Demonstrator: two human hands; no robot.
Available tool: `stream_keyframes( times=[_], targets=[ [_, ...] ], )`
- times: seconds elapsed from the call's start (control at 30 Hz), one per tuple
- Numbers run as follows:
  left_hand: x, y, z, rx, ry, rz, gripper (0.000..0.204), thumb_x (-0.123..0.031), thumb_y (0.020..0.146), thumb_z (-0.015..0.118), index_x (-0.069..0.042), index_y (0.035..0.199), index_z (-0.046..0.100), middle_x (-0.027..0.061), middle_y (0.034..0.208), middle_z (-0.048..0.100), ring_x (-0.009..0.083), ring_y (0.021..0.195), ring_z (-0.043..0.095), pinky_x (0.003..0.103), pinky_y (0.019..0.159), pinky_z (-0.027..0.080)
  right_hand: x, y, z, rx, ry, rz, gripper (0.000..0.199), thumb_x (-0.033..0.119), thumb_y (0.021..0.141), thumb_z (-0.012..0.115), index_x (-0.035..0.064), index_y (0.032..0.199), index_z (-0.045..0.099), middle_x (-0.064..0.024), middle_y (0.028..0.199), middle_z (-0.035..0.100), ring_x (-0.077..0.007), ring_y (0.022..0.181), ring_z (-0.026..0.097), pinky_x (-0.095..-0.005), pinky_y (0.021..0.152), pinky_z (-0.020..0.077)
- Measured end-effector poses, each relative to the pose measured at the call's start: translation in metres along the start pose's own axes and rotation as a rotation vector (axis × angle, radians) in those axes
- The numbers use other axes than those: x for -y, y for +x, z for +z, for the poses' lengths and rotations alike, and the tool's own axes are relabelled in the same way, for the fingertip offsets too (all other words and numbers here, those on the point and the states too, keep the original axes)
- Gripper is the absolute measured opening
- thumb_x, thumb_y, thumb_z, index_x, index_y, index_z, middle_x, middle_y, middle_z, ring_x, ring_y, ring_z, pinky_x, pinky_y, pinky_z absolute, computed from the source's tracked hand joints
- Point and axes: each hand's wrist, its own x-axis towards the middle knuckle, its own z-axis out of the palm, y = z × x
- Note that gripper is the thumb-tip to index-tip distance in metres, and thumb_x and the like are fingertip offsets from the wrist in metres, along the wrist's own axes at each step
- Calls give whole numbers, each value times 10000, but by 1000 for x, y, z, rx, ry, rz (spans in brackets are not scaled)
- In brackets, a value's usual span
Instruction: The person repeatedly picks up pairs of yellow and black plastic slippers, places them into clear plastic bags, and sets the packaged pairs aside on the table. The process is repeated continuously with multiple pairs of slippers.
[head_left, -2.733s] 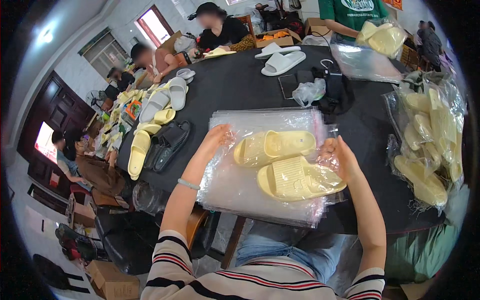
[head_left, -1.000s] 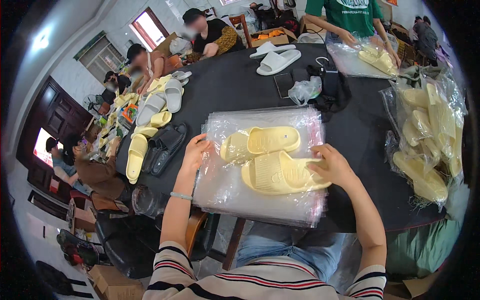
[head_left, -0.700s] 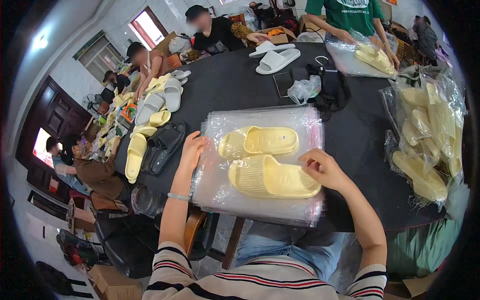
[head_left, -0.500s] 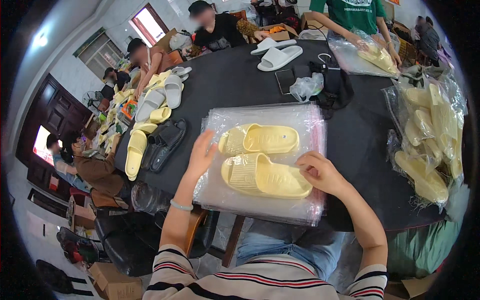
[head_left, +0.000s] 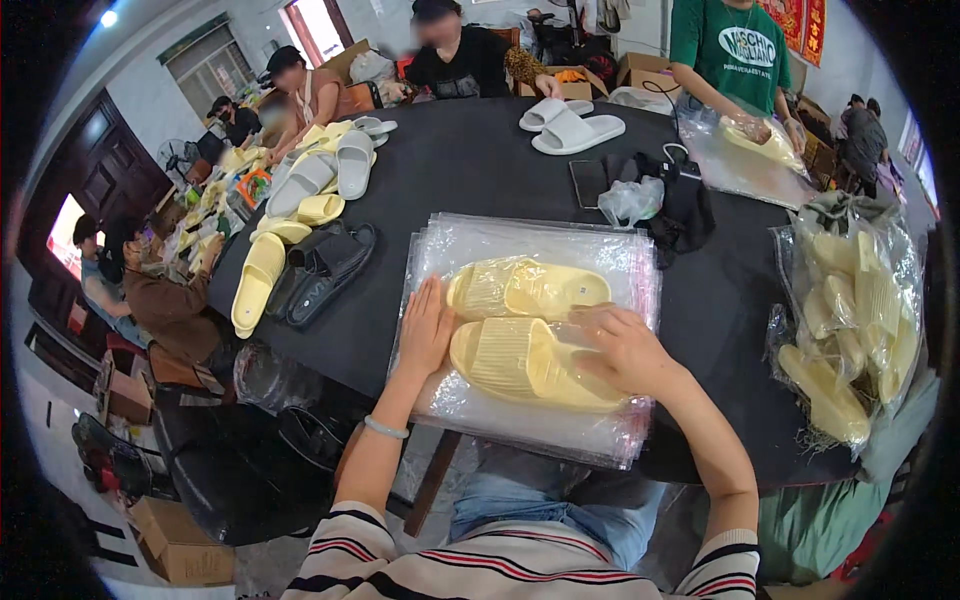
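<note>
Two pale yellow slide slippers lie side by side under clear plastic, toes to the left. The far slipper (head_left: 490,288) and the near slipper (head_left: 500,362) rest on a stack of clear plastic bags (head_left: 500,425) with pinkish right edges. My left hand (head_left: 427,330) lies flat at the toe ends, fingers straight and holding nothing. Over the heel ends, my right hand (head_left: 625,352) presses on the plastic with its fingers stretched leftward; it covers part of both heels.
A clear sack of yellow slippers (head_left: 850,320) stands right on the black table (head_left: 450,165). Black slides (head_left: 330,270), grey slides (head_left: 575,133), a phone (head_left: 588,184) and a crumpled plastic bag (head_left: 632,202) lie around. Co-workers handle slippers along the far and left sides.
Both hands have come down onto the wrapped slippers, the left flat beside the toes and the right over the heels. My view has shifted slightly.
</note>
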Motion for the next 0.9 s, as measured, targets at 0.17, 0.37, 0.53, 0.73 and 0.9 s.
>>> stream_keyframes(
  times=[0.17,0.37,0.53,0.73,0.9],
  targets=[
    [5,2,1,-42,-120,16,530,-271,1001,340,47,1425,327,218,1462,368,339,1380,316,432,1147,203,-10,45,48,47,-57,-65,480,303,864,619,37,1256,541,-130,1357,494,-299,1314,398,-425,1076,325],
    [21,-2,3,-95,-281,21,507,-270,1022,277,21,1432,340,187,1478,362,314,1389,309,427,1150,189,-7,85,70,42,-40,-48,411,292,874,589,87,1231,587,-74,1327,540,-258,1288,433,-432,1069,322],
    [18,0,3,-51,-154,-9,514,-276,1018,285,-2,1451,317,168,1494,344,296,1401,292,429,1160,152,-27,74,56,85,-53,73,375,221,832,626,136,1197,620,-39,1206,620,-233,1198,516,-415,1002,372],
    [13,-1,7,46,114,8,570,-365,992,359,-9,1437,349,172,1499,334,309,1409,268,478,1156,127,-56,-1,10,-132,-103,216,333,107,772,624,121,1102,669,-58,1079,672,-255,1057,582,-421,906,449],
    [-1,0,6,73,285,7,717,-506,919,478,-14,1429,366,196,1509,298,353,1418,225,517,1147,115,-72,-60,-20,-265,-133,335,401,-49,675,591,68,1051,666,-98,1030,678,-292,975,605,-383,842,503]
  ],
)
